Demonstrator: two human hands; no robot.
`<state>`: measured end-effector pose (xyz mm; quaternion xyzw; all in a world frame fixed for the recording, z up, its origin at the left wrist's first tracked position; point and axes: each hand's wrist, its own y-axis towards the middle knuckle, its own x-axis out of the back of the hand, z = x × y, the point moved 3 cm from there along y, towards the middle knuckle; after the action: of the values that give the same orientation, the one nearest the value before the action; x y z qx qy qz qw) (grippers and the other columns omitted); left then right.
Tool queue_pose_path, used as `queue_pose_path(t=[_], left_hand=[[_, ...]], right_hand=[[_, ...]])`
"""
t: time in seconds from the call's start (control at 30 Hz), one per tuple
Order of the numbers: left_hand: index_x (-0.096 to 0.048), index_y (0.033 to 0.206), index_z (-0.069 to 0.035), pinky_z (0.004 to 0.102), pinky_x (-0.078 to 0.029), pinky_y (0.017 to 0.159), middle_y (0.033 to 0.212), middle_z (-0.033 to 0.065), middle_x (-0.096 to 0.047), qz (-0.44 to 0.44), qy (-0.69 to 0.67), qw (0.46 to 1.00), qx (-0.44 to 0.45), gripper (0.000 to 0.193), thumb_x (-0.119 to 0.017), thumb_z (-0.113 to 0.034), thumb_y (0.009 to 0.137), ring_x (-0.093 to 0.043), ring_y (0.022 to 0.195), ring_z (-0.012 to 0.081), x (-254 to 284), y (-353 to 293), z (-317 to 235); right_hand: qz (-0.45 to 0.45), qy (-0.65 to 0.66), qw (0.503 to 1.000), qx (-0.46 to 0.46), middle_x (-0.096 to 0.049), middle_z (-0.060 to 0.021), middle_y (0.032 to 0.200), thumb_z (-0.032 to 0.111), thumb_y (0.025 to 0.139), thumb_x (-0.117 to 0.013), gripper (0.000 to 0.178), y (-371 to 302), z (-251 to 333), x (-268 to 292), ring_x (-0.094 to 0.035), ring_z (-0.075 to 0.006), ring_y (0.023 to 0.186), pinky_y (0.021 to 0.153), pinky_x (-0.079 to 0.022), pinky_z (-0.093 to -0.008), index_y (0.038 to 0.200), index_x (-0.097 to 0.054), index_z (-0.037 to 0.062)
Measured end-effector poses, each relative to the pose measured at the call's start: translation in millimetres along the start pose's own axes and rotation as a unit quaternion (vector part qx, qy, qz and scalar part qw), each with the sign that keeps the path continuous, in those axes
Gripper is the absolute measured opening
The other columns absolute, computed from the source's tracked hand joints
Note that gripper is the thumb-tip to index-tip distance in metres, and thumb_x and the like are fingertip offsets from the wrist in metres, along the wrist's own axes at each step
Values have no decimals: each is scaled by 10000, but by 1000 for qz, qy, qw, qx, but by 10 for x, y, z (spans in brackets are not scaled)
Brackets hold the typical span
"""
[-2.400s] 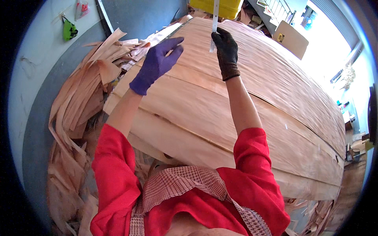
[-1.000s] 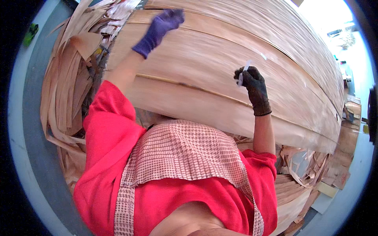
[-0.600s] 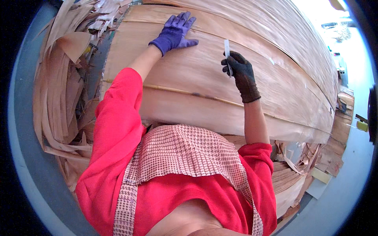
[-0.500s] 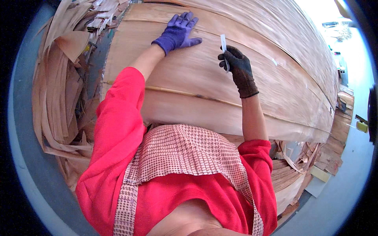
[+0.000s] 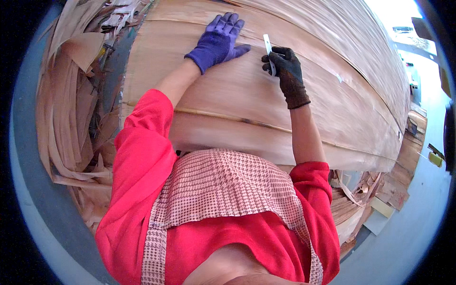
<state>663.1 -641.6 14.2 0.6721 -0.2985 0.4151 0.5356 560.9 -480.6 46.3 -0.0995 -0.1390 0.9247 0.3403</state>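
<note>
My left hand [image 5: 217, 45], in a purple glove, lies flat on a wide, pale brown wood veneer sheet [image 5: 223, 90], fingers spread. To its right, my right hand [image 5: 288, 72], in a black and brown glove, is closed around a thin, flat, whitish strip [image 5: 267, 43]. The strip's upper end sticks up past the fingers with what looks like a small hole near its tip. Its exact kind does not show. Long seams run across the veneer, one of them a dark-spotted line [image 5: 247, 121] below both hands.
Torn veneer strips [image 5: 71, 109] hang in a heap at the left. A small pale scrap [image 5: 338, 77] lies on the sheet to the right. Wood pieces [image 5: 396, 185] and more veneer offcuts [image 5: 349, 206] lie at the lower right, beside a grey floor [image 5: 413, 223].
My left hand has shifted slightly right and stays flat on the veneer. The right hand, with the whitish strip, has moved a little farther away from me.
</note>
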Motion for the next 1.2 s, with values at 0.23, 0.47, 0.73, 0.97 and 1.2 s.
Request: queue_pose_path(t=[0.23,0.47,0.73,0.97,1.2], left_hand=[[-466,1147,-7,404,-266,987,1233,191,-415,-3,19,1000,-2,632,-455,-519,776,-384,1156,309,-19,35,-35],[-494,1135,-44,397,-312,957,1201,164,-461,-42,-112,993,12,493,-555,-368,769,-437,1110,302,-24,23,80],[-505,1148,-158,420,-340,927,1202,73,-485,-17,-183,982,-34,375,-521,-172,774,-455,1101,277,33,63,33],[-520,1128,-204,477,-317,921,1224,9,-472,28,29,994,-105,335,-412,-175,812,-464,1086,262,-80,-7,-25],[-503,1146,-221,486,-328,910,1238,53,-450,63,45,986,-147,338,-381,-183,833,-421,1134,272,-131,14,-88]], right_hand=[[-5,-5,1000,16,-597,-181,781,77,780,-552,257,204,26,-90,-609,-217,607,526,-507,-287,969,-435,-52],[1,-7,1000,-5,-589,-179,736,45,760,-558,252,438,-28,-281,-603,-210,580,502,-512,-294,936,-446,-95],[13,-75,997,-5,-594,-145,679,70,765,-565,170,504,-101,-296,-586,-188,540,495,-487,-276,852,-506,-64],[19,-292,955,43,-607,-115,600,225,661,-635,239,526,-94,-281,-582,-186,522,547,-461,-295,659,-615,-14],[31,-194,976,-96,-577,-115,621,134,694,-634,219,229,-92,-150,-582,-152,575,518,-483,-258,801,-552,-39]])
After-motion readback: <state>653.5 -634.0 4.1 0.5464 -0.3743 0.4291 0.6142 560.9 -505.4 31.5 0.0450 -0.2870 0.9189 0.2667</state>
